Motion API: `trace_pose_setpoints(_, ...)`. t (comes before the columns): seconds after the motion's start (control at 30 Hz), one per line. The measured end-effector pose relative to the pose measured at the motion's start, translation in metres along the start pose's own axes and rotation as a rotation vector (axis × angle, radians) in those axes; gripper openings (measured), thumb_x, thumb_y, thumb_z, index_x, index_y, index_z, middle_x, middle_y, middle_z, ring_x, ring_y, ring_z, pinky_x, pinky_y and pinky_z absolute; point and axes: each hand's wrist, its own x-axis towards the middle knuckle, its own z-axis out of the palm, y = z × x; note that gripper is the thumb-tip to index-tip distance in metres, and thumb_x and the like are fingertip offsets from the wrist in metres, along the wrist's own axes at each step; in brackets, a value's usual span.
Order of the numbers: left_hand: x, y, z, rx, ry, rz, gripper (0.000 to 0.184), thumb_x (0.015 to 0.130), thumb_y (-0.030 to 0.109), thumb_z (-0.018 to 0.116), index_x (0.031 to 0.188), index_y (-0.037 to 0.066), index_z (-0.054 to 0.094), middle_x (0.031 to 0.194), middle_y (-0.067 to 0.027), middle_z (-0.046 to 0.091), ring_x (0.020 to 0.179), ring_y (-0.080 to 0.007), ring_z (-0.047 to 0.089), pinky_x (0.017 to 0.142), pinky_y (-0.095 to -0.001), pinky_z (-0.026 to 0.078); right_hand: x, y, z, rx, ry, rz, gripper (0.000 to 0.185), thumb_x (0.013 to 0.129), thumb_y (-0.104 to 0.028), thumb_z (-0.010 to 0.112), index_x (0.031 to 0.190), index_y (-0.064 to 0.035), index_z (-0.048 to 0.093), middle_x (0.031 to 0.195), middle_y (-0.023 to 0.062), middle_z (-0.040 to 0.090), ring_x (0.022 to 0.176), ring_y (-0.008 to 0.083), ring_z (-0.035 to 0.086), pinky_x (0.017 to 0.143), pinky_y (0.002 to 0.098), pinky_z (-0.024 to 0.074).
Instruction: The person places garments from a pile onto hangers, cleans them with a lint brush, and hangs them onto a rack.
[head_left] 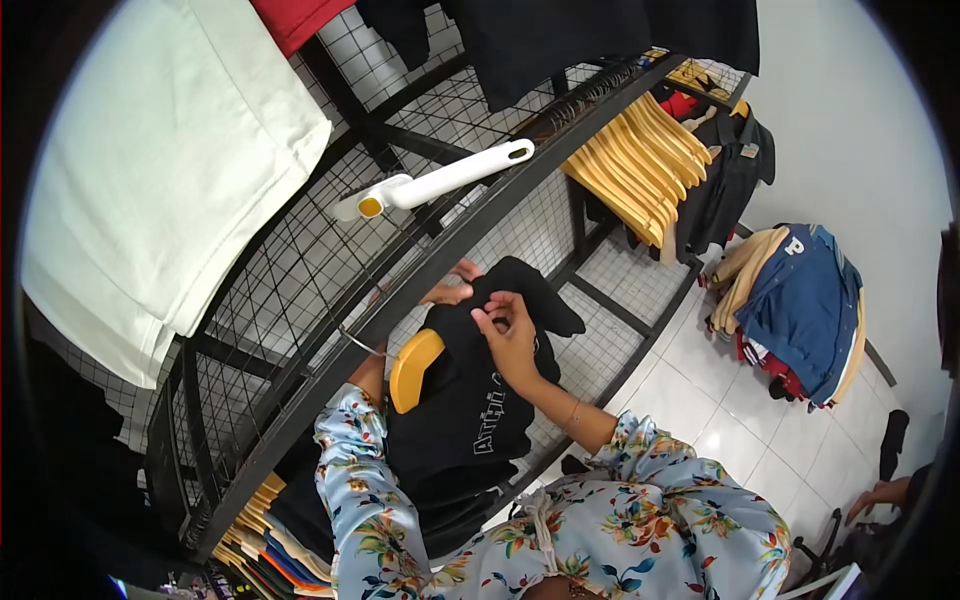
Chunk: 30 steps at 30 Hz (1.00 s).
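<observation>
My right hand point(511, 338) pinches the black shirt point(455, 425) near its top, with the thumb and first finger close together on the cloth. My left hand point(452, 285) is at the shirt too, just beside my right one. The bar and the cloth hide part of it, so I cannot tell how tight its grip is.

The shirt is right in front of me, under the dark bar point(460, 245) of the rack. Pale letters run down it, and I can read the start, "ATHL". A yellow hanger point(414, 370) is at the shirt. One end of it shows bare against the black cloth, and its thin hook goes up to the bar. My sleeves are light blue with flowers.

Above my hands, a white tool point(460, 176) with an orange dot lies on the rack's wire mesh point(290, 250). A big white cloth point(170, 160) hangs up on the left, and a bit of red cloth point(300, 20) is at the top.

Past the tool, many yellow hangers point(640, 165) hang in a row, with black clothes point(725, 165) just beside them. Well off to the right is a blue jacket point(805, 310) with a white P, above the white floor point(720, 440). Low on the right, I can see another person's hand point(872, 496).
</observation>
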Motion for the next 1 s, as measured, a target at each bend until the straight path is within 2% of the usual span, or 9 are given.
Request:
trace_pose_setpoints(0.1,0.014,-0.015,0.001,0.149,-0.026,0.122,0.028,0.084,0.030,0.054,0.098,0.005,0.054,0.097,-0.0041,0.052,0.070,-0.0095,0.054,0.066,-0.0230,0.044,0.002,0.007,-0.004,-0.051,0.084,0.037,0.016,0.079,-0.008,0.061,0.087,0.0009,0.051,0.079,0.0036,0.051,0.068,0.0076,0.049,0.058,0.0188,0.0412)
trace_pose_setpoints(0.2,0.025,-0.033,-0.006,0.387,-0.057,0.392,0.029,0.087,0.032,0.050,0.094,0.005,0.054,0.091,-0.0016,0.053,0.070,-0.0086,0.052,0.066,-0.0227,0.042,0.002,0.016,0.000,-0.164,0.039,-0.015,0.013,0.080,-0.007,0.060,0.086,0.0002,0.051,0.078,0.0032,0.051,0.067,0.0076,0.049,0.058,0.0194,0.0406)
trace_pose_setpoints(0.4,0.023,-0.012,-0.002,0.386,0.022,0.327,0.028,0.087,0.032,0.050,0.090,0.004,0.052,0.081,0.0003,0.049,0.070,-0.0080,0.047,0.065,-0.0224,0.038,0.022,0.015,-0.014,-0.300,0.008,-0.276,0.007,0.082,-0.007,0.056,0.084,-0.0017,0.051,0.074,0.0009,0.049,0.063,0.0071,0.047,0.056,0.0206,0.0379)
trace_pose_setpoints(0.5,0.039,0.001,0.004,0.330,0.010,0.228,0.028,0.087,0.031,0.050,0.088,0.004,0.051,0.079,0.0008,0.047,0.071,-0.0078,0.044,0.065,-0.0223,0.037,0.040,0.021,-0.033,-0.085,-0.174,0.149,0.007,0.082,-0.006,0.055,0.084,-0.0009,0.052,0.067,-0.0011,0.047,0.064,0.0073,0.046,0.052,0.0224,0.0370)
trace_pose_setpoints(0.53,0.050,0.000,0.003,0.382,-0.002,0.249,0.026,0.087,0.030,0.050,0.089,0.004,0.051,0.079,0.0009,0.047,0.071,-0.0075,0.044,0.065,-0.0220,0.036,0.045,0.021,-0.036,-0.086,-0.174,0.145,0.007,0.082,-0.006,0.055,0.084,-0.0009,0.052,0.067,-0.0011,0.047,0.064,0.0073,0.046,0.052,0.0224,0.0370)
trace_pose_setpoints(0.63,0.075,-0.007,-0.002,0.489,-0.029,0.293,0.023,0.088,0.026,0.049,0.090,0.004,0.051,0.079,0.0011,0.046,0.071,-0.0067,0.042,0.064,-0.0215,0.036,0.059,0.022,-0.042,0.213,-0.138,0.482,0.005,0.083,-0.009,0.053,0.084,-0.0034,0.053,0.064,-0.0038,0.046,0.063,0.0057,0.046,0.052,0.0209,0.0355)
trace_pose_setpoints(0.73,0.087,-0.017,0.000,0.157,-0.037,0.488,0.021,0.087,0.024,0.050,0.092,0.003,0.051,0.081,0.0016,0.046,0.069,-0.0058,0.041,0.063,-0.0202,0.035,0.063,0.006,-0.043,0.203,-0.145,0.476,0.006,0.083,-0.010,0.054,0.085,-0.0041,0.053,0.064,-0.0045,0.045,0.062,0.0053,0.045,0.053,0.0201,0.0357)
trace_pose_setpoints(0.87,0.058,-0.020,-0.009,-0.086,-0.152,0.259,0.016,0.085,0.016,0.052,0.092,0.002,0.051,0.083,0.0005,0.047,0.073,-0.0049,0.043,0.067,-0.0193,0.037,0.056,0.001,-0.040,0.178,-0.168,0.387,0.007,0.083,-0.011,0.055,0.085,-0.0048,0.051,0.070,-0.0039,0.048,0.061,0.0048,0.044,0.053,0.0196,0.0359)
trace_pose_setpoints(1.0,0.052,-0.009,-0.005,0.030,-0.042,0.129,0.016,0.079,0.007,0.057,0.094,0.004,0.052,0.087,-0.0001,0.048,0.082,-0.0055,0.044,0.073,-0.0202,0.037,0.049,0.011,-0.031,0.070,-0.141,0.186,0.009,0.083,-0.011,0.056,0.083,-0.0044,0.050,0.071,-0.0041,0.048,0.062,0.0038,0.043,0.053,0.0197,0.0352)
